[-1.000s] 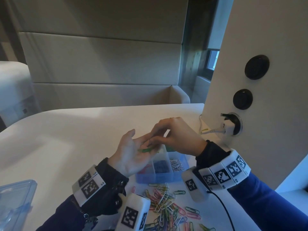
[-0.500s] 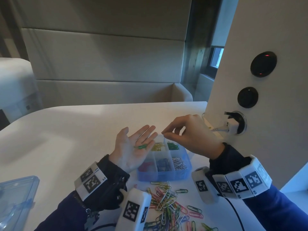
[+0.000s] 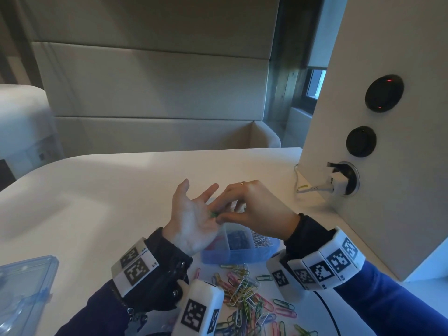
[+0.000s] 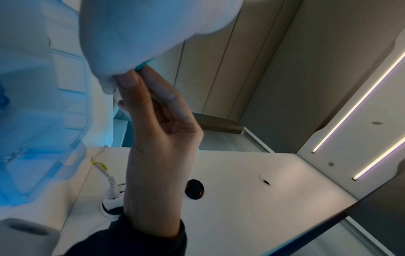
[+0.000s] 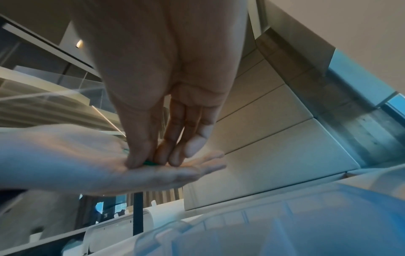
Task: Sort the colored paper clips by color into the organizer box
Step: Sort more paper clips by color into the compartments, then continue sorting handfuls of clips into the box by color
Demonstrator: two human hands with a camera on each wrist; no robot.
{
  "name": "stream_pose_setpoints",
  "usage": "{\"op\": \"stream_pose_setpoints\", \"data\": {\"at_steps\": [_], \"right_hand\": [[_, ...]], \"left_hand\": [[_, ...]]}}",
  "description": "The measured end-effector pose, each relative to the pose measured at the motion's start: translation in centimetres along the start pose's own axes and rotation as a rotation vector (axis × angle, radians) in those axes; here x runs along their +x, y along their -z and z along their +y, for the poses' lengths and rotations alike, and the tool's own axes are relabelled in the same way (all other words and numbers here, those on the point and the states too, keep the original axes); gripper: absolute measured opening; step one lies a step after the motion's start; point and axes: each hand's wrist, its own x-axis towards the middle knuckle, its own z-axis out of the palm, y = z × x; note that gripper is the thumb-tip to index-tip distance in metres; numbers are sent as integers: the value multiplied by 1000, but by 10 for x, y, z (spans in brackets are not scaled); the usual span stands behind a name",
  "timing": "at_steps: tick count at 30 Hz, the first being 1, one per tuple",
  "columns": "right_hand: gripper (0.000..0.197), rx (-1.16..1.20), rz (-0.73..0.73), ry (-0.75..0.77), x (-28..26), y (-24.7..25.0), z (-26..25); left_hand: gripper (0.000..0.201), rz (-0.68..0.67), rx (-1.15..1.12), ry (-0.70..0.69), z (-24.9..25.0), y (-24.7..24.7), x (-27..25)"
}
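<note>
My left hand (image 3: 191, 214) is held palm up, fingers spread, above the blue organizer box (image 3: 240, 254). A green paper clip (image 3: 213, 214) lies on that palm. My right hand (image 3: 219, 215) reaches over from the right and pinches this clip between thumb and fingertips (image 5: 133, 161), as the right wrist view shows with the green paper clip (image 5: 150, 162) on the left palm (image 5: 87, 155). The left wrist view shows the green paper clip (image 4: 143, 66) at the right hand's fingertips (image 4: 129, 79). A mixed pile of colored clips (image 3: 244, 294) lies on the table in front of the box.
The box's front compartments hold pink, blue (image 3: 238, 238) and silver clips (image 3: 261, 240); my hands hide the rear ones. A clear blue lid (image 3: 24, 287) lies at the left edge. A white pillar with a plugged-in charger (image 3: 337, 183) stands at the right.
Half a second ago my right hand was off to the right above the box. It has come back left onto the left palm and taken hold of the green clip.
</note>
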Motion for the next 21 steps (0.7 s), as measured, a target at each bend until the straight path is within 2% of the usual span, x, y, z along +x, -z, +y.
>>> {"op": "stream_pose_setpoints", "data": {"at_steps": [5,8,11,12,16,19,21], "right_hand": [[2,36,-29,-38,3,0,3],[9,-15,-31,-72,7,8,10],[4,-120,68,-251,9,23,28],[8,-160,72,-322,8,27,34],[29,-299,-83,-476,-4,28,41],[32,-315,-63,-430,-19,30,27],[25,-293,-43,-292,-34,34,8]], "left_hand": [[70,-43,-27,10,0,-3,-1],[69,-67,42,41,-1,-4,0],[53,36,210,4,1,-3,4],[46,63,253,-8,2,-4,3],[34,38,360,-19,5,-10,-4],[36,-36,406,-46,5,-18,-14],[36,-108,477,-81,7,-19,-22]]}}
